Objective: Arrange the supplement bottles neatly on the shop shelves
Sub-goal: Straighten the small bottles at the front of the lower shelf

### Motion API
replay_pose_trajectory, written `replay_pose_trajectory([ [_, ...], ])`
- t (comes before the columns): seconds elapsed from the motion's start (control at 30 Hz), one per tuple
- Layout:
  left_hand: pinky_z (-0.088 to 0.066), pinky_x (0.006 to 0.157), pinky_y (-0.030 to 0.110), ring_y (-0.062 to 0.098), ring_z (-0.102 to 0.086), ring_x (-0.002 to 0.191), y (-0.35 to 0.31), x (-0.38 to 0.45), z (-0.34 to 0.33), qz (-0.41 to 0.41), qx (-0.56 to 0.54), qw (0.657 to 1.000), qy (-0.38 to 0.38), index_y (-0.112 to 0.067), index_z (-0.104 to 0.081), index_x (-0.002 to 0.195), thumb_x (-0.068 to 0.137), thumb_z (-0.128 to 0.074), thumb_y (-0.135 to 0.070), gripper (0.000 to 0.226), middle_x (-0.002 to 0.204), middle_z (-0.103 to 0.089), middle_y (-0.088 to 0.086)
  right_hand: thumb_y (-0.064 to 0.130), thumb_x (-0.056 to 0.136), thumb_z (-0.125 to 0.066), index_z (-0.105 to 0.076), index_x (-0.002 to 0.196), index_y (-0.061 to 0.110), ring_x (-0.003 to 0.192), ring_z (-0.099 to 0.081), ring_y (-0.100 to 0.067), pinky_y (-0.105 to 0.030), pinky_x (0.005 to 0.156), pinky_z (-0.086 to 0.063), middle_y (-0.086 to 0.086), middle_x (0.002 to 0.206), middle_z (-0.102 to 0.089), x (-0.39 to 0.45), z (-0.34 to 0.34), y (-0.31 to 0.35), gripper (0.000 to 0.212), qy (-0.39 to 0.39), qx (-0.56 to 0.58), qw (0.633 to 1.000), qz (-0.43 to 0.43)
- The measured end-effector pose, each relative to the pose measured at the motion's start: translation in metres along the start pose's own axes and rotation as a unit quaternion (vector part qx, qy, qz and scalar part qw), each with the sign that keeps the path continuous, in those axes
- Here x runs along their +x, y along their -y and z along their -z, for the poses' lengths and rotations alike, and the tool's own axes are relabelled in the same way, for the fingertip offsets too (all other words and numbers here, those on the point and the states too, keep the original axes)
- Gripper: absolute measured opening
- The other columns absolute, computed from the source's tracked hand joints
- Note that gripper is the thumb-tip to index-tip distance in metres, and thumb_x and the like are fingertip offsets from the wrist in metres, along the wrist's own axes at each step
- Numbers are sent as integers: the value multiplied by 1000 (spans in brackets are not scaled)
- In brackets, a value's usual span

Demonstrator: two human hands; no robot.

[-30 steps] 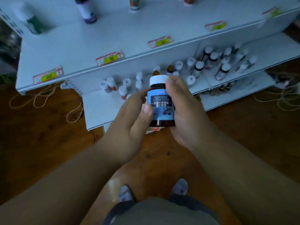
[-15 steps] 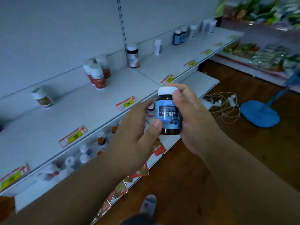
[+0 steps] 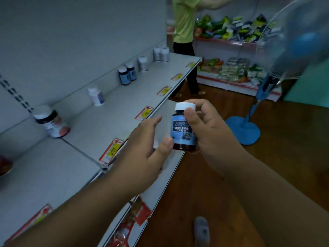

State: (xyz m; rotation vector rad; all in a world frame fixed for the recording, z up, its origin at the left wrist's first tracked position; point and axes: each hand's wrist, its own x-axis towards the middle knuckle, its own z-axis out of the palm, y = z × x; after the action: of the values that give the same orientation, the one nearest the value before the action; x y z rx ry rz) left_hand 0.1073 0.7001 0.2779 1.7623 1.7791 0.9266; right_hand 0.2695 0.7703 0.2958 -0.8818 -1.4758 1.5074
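Both hands meet at one bottle (image 3: 183,129) reading "BLUEBERRY LUTEIN ESTER": right hand (image 3: 210,129) pinching, left hand (image 3: 147,145) spread.

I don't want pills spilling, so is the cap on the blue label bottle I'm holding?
On. The white cap sits squarely atop the blue label bottle, held upright in the right hand. Whether it is screwed tight, cannot tell.

A small retail shop: long white metal shelves (image 3: 114,111) w/ red-and-yellow price tags (image 3: 112,150) on the front edge just left of the fingers, white-capped supplement bottles (image 3: 127,75) beyond them, colourful snack packets on red-trimmed racks (image 3: 235,32) further back.
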Motion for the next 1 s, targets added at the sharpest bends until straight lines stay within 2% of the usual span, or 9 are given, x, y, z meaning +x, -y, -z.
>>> replay_pose_trajectory([
  [0.1, -38, 108, 41, 1, -34, 133, -3, 61, -33, 1, 16, 1000, 2, -39, -22, 150, 72, -16, -87, 91, 152, -33, -12, 37, 97, -50, -54, 120, 19, 93, -70, -19, -33, 74, -60, -9, 106, -67, 59, 50, -16, 30, -20, -21, 1000, 4],
  [0.2, -34, 106, 25, -9, -32, 128, -4, 121, -48, 22, 32, 999, -24, -50, -21, 145, 73, -17, -84, 80, 146, -36, -17, 31, 103, -46, -55, 120, 24, 102, -68, -21, -41, 86, -60, -7, 112, -65, 128, 82, -19, 20, 25, -46, 999, -4],
  [0.3, -35, 111, 40, 5, -31, 137, -8, 176, -47, 77, 54, 995, -46, -40, -19, 151, 69, -16, -88, 95, 155, -30, -11, 28, 104, -45, -55, 119, 28, 106, -66, -22, -48, 92, -57, -4, 114, -63, 195, 103, -13, 18, 56, -53, 997, -2],
  [0.43, -31, 113, 39, 10, -30, 139, 8, 246, -46, 111, 91, 988, -64, -33, -18, 153, 75, -22, -84, 94, 157, -28, -6, 31, 106, -42, -57, 112, 37, 103, -65, -24, -50, 86, -59, -6, 112, -62, 281, 105, -13, 18, 75, -40, 995, -44],
  [0.53, -24, 115, 35, 14, -26, 141, 41, 285, -45, 140, 135, 979, -68, -28, -17, 154, 75, -17, -87, 100, 158, -27, -2, 30, 106, -39, -58, 103, 34, 88, -65, -22, -50, 79, -60, -7, 100, -62, 331, 91, -29, 19, 91, -63, 992, -54],
  [0.6, -21, 115, 35, 16, -24, 143, 64, 318, -40, 150, 158, 974, -57, -26, -15, 155, 81, -18, -85, 95, 159, -24, -1, 34, 105, -40, -55, 106, 29, 87, -64, -22, -51, 80, -58, -4, 96, -62, 367, 84, -39, 16, 105, -82, 991, -28],
  [0.7, -19, 116, 37, 17, -20, 145, 89, 354, -38, 175, 179, 968, -40, -26, -11, 155, 81, -22, -78, 91, 161, -20, -1, 42, 102, -46, -49, 114, 25, 92, -64, -19, -44, 83, -57, 3, 97, -61, 416, 77, -53, 22, 158, -190, 969, 16],
  [0.83, -22, 117, 42, 19, -20, 145, 112, 379, -38, 230, 202, 952, -22, -26, -10, 155, 83, -23, -79, 90, 161, -18, -1, 44, 98, -54, -45, 127, 28, 104, -58, -12, -28, 82, -48, 7, 111, -58, 474, 71, -70, 34, 199, -264, 944, -6],
  [1.0, -24, 116, 44, 24, -24, 145, 144, 426, -29, 295, 253, 919, -64, -20, -14, 154, 86, -33, -77, 90, 160, -22, 4, 32, 94, -64, -51, 117, 26, 104, -57, -11, -22, 74, -44, 7, 110, -58, 540, 41, -91, 27, 263, -283, 922, 23],
])
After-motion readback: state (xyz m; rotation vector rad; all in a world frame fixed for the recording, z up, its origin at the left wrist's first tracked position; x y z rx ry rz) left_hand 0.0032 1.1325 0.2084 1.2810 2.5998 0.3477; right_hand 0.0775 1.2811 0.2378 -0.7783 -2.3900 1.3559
